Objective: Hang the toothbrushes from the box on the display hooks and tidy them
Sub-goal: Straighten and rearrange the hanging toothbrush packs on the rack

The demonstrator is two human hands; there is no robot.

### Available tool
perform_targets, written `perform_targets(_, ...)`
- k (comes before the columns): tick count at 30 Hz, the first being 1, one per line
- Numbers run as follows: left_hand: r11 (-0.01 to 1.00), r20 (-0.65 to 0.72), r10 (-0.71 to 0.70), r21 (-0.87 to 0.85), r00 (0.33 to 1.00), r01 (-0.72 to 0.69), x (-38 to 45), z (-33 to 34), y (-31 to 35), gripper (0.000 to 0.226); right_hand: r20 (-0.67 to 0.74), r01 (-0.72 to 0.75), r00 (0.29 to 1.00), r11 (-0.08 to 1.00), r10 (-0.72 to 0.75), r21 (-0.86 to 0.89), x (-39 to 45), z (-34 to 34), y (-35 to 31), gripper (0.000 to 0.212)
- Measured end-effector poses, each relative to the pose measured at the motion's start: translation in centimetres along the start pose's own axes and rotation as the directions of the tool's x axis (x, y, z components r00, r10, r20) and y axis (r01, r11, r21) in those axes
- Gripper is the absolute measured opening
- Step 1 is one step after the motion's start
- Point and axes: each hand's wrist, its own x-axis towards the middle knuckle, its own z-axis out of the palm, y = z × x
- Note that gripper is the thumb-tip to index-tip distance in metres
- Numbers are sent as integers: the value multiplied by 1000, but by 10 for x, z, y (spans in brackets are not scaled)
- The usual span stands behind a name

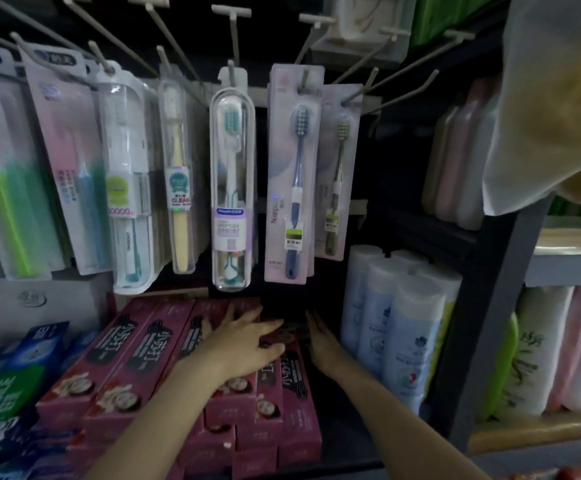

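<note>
Shelf stuff under the hooks
Pink toothpaste boxes (136,362) stacked in rows, blue ones (15,372) to their left, pale bottles (403,327) standing on the right.

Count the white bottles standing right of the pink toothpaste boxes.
4 show: front bottle, one behind-left, one furthest left, one back right. More may be hidden behind.

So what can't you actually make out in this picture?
- Source box for the toothbrushes: not in the head view.
- Right hand fingertips: lost in the dark shelf gap.
- Pink toothpaste boxes partly covered by the left hand.
- Small print on the blue toothbrush pack: too blurred.
</note>
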Motion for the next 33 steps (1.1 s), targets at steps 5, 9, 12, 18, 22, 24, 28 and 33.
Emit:
perform_targets(5, 999, -15, -1, 47, 1000, 2, 1, 5, 0, 48, 104, -127, 984, 982, 141, -137, 28, -8, 2, 57)
perform_targets(9, 999, -15, -6, 39, 1000, 7, -1, 4, 1, 47, 121, -98, 986, 983, 117, -154, 33, -15, 2, 54)
perform_targets(12, 999, -20, -11, 47, 1000, 12, -1, 4, 2, 46, 29, -209, 978, 968, 207, 139, 34, -16, -1, 43)
perform_targets(18, 998, -21, -16, 57, 1000, 18, -3, 5, 3, 46, -254, -101, 956, 977, 148, 189, 28, -21, -11, 33)
perform_targets(22, 998, -16, -21, 52, 1000, 22, -2, 4, 3, 46, -411, 79, 910, 996, -55, 43, 27, -30, -20, 36)
perform_targets(24, 998, -14, -20, 60, 1000, 21, -4, 3, 4, 46, -375, 156, 916, 988, -141, 10, 25, -30, -24, 47)
perform_targets(28, 998, -20, -17, 60, 1000, 19, -5, 4, 5, 45, -323, 114, 946, 930, 6, 349, 24, -24, -18, 56)
perform_targets(33, 998, -27, -9, 63, 1000, 11, -3, 5, 3, 44, -124, -14, 992, 987, 34, 157, 34, -19, -9, 43)
